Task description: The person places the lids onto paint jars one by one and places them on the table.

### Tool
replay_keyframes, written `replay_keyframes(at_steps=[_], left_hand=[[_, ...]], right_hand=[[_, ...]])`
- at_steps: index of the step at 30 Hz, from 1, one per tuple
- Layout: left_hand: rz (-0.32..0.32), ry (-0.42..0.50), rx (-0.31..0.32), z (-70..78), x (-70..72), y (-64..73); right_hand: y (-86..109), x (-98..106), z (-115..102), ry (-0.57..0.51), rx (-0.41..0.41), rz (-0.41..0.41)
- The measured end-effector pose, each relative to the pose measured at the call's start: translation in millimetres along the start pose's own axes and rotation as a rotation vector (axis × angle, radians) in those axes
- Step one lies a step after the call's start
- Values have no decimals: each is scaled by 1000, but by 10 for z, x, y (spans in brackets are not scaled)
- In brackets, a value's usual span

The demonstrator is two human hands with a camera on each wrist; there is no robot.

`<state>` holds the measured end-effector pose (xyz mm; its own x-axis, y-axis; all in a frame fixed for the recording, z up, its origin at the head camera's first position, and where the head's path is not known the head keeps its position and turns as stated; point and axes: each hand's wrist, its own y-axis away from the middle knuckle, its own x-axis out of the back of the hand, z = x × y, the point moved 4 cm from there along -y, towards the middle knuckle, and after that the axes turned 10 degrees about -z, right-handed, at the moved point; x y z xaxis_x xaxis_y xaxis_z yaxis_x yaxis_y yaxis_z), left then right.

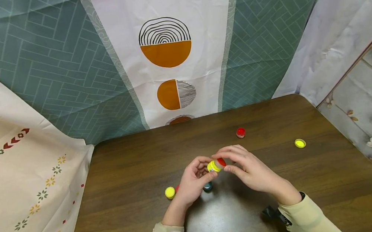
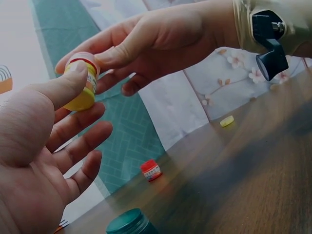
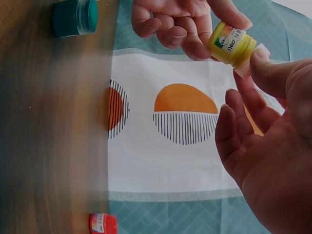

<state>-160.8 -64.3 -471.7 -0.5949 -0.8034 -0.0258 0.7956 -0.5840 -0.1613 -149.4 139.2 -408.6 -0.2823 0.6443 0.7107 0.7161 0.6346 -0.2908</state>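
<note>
Over the table my left hand (image 1: pixel 192 184) pinches a small yellow paint jar (image 1: pixel 213 166) between thumb and fingers, tilted with its mouth toward the right hand. Thumb and fingers of my right hand (image 1: pixel 253 167) pinch a red lid (image 1: pixel 221 162) at that mouth. In the right wrist view the jar (image 3: pixel 229 45) shows a printed label and threaded neck, and the lid (image 3: pixel 253 58) looks pale and translucent at its side. The left wrist view shows a red ring round the top of the jar (image 2: pixel 87 92).
A dark green jar (image 1: pixel 208 187) stands below the hands. Left of it is another yellow-topped jar (image 1: pixel 170 193), with a red object (image 1: pixel 177 188) partly hidden by the left hand. Farther back are a red jar (image 1: pixel 240 132) and, rightward, a yellow lid (image 1: pixel 300 143).
</note>
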Motion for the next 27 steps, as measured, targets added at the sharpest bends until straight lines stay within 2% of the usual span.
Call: replay_keyframes(at_steps=[13, 17, 23, 27], left_hand=[[26, -22, 10, 31, 54, 7], [46, -12, -14, 106, 168, 23], [160, 45, -103, 309, 437, 124], [146, 43, -93, 298, 448, 132]], right_hand=[[9, 29, 36, -20, 13, 22], [22, 74, 61, -56, -8, 36], [46, 143, 102, -87, -69, 67], [47, 135, 96, -99, -86, 60]])
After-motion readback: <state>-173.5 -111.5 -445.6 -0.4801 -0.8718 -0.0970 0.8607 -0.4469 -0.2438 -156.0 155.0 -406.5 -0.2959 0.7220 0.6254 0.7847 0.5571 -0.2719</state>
